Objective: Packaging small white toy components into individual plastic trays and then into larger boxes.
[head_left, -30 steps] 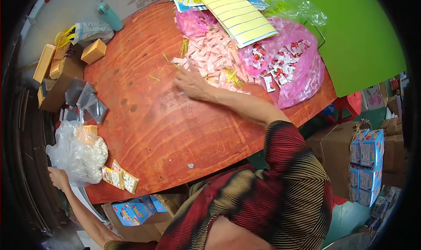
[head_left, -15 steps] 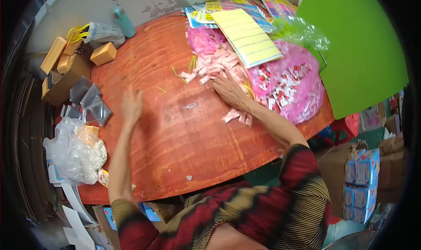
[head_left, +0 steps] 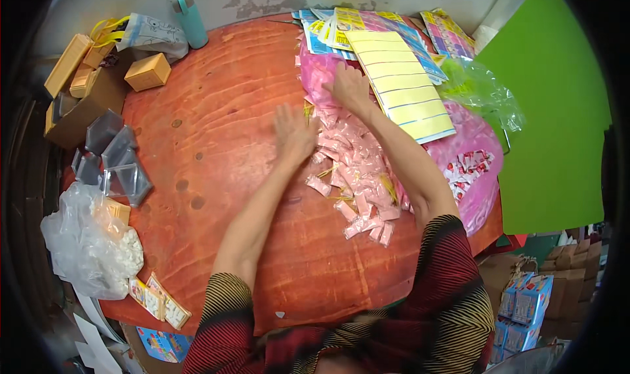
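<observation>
My left hand (head_left: pixel 295 136) is stretched out over the table at the left edge of a pile of small pink wrapped packets (head_left: pixel 354 157). Its fingers are blurred but look spread, with nothing seen in them. Farther off, my right hand (head_left: pixel 349 86) grips the edge of a crumpled pink plastic bag (head_left: pixel 320 75) at the pile's far end; its fingertips are partly hidden. Thin gold twist ties (head_left: pixel 388 187) lie among the packets. A yellow lined card sheet (head_left: pixel 400 85) rests beside my right forearm.
At the right, another pink bag (head_left: pixel 489 197) holds red-and-white packets (head_left: pixel 467 170). Printed sheets (head_left: pixel 367 23) lie at the back, near a green board (head_left: pixel 558 111). Along the left are a teal bottle (head_left: pixel 190 23), clear plastic cases (head_left: pixel 121 157) and a clear bag (head_left: pixel 85 236) with white pieces.
My left hand has moved right to the packets, and my right hand has gone farther back to the pink bag. The packets now spread nearer to me. The view has shifted.
</observation>
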`<action>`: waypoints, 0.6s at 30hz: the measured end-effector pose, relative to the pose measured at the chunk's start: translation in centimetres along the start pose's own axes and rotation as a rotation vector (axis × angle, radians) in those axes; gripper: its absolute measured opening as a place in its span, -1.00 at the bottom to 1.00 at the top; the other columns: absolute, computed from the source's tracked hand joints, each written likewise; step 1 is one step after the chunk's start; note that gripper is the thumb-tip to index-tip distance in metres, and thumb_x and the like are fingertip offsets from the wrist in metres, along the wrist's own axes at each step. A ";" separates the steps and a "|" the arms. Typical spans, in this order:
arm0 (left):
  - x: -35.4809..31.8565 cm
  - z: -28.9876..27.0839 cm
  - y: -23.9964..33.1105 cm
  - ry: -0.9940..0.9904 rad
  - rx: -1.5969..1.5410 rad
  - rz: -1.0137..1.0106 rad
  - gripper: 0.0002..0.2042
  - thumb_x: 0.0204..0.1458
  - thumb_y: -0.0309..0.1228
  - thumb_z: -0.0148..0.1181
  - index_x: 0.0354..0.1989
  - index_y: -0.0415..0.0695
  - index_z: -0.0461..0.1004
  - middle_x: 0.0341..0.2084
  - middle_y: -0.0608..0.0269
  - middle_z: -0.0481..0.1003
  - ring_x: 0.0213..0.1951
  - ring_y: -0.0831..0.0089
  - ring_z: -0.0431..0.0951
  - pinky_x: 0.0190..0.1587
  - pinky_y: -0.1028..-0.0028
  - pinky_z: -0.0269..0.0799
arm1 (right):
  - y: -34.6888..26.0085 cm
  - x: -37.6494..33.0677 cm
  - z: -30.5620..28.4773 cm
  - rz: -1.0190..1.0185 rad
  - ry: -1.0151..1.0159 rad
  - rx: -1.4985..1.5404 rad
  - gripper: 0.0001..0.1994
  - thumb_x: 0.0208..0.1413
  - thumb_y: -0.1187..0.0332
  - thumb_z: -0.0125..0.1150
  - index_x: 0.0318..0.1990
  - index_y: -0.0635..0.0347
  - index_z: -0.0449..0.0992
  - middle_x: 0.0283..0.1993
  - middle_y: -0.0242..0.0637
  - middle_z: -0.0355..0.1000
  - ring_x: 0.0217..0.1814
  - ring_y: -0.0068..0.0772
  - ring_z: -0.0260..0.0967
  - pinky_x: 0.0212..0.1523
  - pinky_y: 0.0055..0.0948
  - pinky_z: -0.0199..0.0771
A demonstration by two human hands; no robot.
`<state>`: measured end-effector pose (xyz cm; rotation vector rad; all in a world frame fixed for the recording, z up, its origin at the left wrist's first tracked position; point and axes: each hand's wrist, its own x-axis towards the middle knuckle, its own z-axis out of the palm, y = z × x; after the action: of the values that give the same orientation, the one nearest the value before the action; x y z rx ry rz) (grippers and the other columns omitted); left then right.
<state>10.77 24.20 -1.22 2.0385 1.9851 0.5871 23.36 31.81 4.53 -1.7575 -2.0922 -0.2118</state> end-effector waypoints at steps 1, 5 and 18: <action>0.2 0.6 1.5 -0.017 0.005 0.047 -0.38 -0.02 -0.01 -0.30 0.06 -0.32 0.00 0.11 -0.12 -0.10 0.17 0.09 -0.20 0.16 0.21 -0.39 | 1.0 1.1 0.8 0.003 -0.008 -0.008 -0.66 -0.22 0.25 0.12 -0.28 0.27 0.33 -0.39 -0.06 0.34 -0.31 -0.13 0.30 -0.34 -0.21 0.29; -0.1 2.9 6.3 0.027 -0.201 0.085 -0.39 -0.02 -0.06 -0.27 0.07 -0.36 -0.03 0.09 -0.16 -0.09 0.16 0.05 -0.19 0.16 0.22 -0.39 | 4.0 3.9 2.0 -0.009 -0.223 0.173 -0.79 -0.22 0.29 0.09 -0.52 0.28 0.45 -0.51 -0.15 0.39 -0.48 -0.25 0.36 -0.48 -0.29 0.35; 3.2 -1.0 1.9 0.569 -0.552 0.138 -0.84 -0.10 -0.45 -0.17 -0.36 -0.25 0.26 -0.39 0.03 0.28 -0.26 0.15 0.26 -0.21 0.27 0.17 | 7.8 4.0 -3.5 0.555 -0.407 1.523 -0.85 0.00 0.35 -0.09 -0.38 0.22 0.36 -0.47 -0.38 0.34 -0.48 -0.59 0.28 -0.52 -0.56 0.34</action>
<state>11.99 27.17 0.85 1.7785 1.6498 1.6833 31.18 35.70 8.24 -1.2029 -1.0777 1.5323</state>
